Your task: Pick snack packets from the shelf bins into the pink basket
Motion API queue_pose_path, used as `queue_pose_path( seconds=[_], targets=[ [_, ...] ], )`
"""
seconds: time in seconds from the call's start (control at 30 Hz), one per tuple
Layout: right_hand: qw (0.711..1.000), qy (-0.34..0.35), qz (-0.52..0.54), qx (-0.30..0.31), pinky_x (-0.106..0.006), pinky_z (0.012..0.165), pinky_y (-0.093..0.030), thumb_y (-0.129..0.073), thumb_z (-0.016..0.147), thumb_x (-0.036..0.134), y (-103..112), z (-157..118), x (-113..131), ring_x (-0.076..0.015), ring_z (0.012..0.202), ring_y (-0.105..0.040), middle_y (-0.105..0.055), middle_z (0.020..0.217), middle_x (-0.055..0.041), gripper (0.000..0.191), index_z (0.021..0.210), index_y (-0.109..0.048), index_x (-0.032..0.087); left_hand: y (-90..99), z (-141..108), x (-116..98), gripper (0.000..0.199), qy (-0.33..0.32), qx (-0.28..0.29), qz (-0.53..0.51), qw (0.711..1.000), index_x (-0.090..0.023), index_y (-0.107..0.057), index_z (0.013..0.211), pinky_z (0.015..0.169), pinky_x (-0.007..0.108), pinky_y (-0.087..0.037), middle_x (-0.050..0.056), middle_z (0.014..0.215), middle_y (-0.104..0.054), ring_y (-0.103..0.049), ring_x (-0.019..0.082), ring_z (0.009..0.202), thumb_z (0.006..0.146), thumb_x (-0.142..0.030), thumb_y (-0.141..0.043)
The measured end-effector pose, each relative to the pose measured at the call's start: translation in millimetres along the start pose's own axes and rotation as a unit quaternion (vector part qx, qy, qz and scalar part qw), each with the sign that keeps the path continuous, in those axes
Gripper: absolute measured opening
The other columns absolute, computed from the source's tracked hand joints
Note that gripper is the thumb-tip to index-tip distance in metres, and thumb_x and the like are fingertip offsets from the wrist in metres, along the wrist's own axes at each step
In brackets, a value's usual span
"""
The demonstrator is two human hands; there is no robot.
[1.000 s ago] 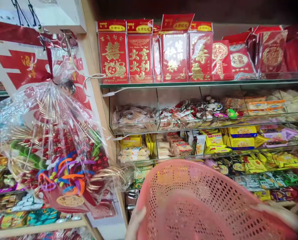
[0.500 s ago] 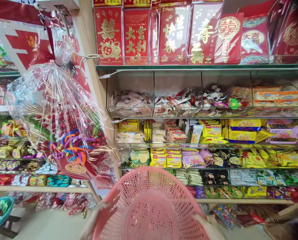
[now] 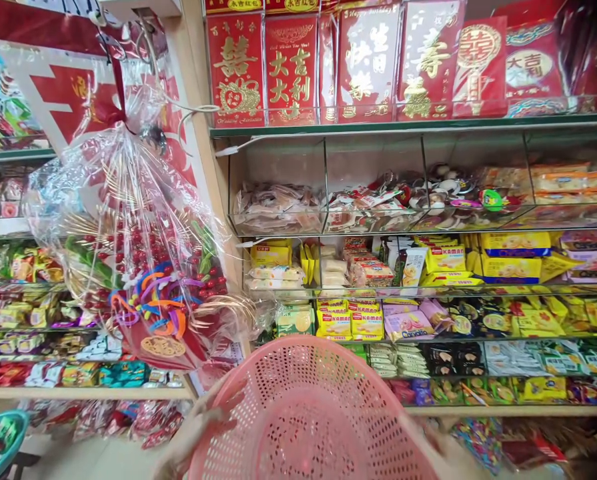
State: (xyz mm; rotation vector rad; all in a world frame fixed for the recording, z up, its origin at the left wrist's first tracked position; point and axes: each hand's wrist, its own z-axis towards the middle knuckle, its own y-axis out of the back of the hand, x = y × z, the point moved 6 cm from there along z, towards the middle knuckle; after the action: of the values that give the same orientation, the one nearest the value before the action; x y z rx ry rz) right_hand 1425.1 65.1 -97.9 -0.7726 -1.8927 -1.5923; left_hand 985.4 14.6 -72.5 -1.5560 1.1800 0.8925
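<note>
A pink plastic basket (image 3: 305, 380) with a perforated wall is tilted so that its inside faces me, and nothing lies in the part I can see. On its left side my left hand (image 3: 198, 427) is closed, its fingers reaching over the rim. My right hand (image 3: 435, 443) holds the opposite side, low in the picture and blurred. The basket's lower edge is cut off by the frame. Past its far rim are shelves of wrapped snacks, among them yellow packets (image 3: 351, 320).
A cellophane-wrapped bouquet (image 3: 148, 267) hangs at the left, close to the basket. Red envelopes (image 3: 291, 70) line the top shelf, above clear-walled bins (image 3: 278, 223). A teal basket (image 3: 15, 447) with packets in it stands at the lower left. Colourful bagged goods (image 3: 478, 440) lie under the right-hand shelves.
The shelves and bouquet have shifted rightward in my view. Both hands still hold the pink basket, which has shifted slightly right in the picture.
</note>
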Motion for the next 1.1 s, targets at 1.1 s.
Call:
queue_pose_path(
  seconds=[1.1],
  targets=[
    [0.835, 0.504, -0.172, -0.136, -0.037, 0.084, -0.041, -0.055, 0.086, 0.038, 3, 137, 354, -0.0246, 0.100, -0.049, -0.056, 0.110, -0.0109, 0.043, 0.122, -0.052, 0.015, 2.6, 14, -16, 0.078, -0.028, -0.029, -0.012, 0.999, -0.029, -0.044, 0.135, 0.090, 0.040, -0.046, 0.005, 0.133, -0.056, -0.045, 0.029, 0.126, 0.060, -0.013, -0.057]
  ],
)
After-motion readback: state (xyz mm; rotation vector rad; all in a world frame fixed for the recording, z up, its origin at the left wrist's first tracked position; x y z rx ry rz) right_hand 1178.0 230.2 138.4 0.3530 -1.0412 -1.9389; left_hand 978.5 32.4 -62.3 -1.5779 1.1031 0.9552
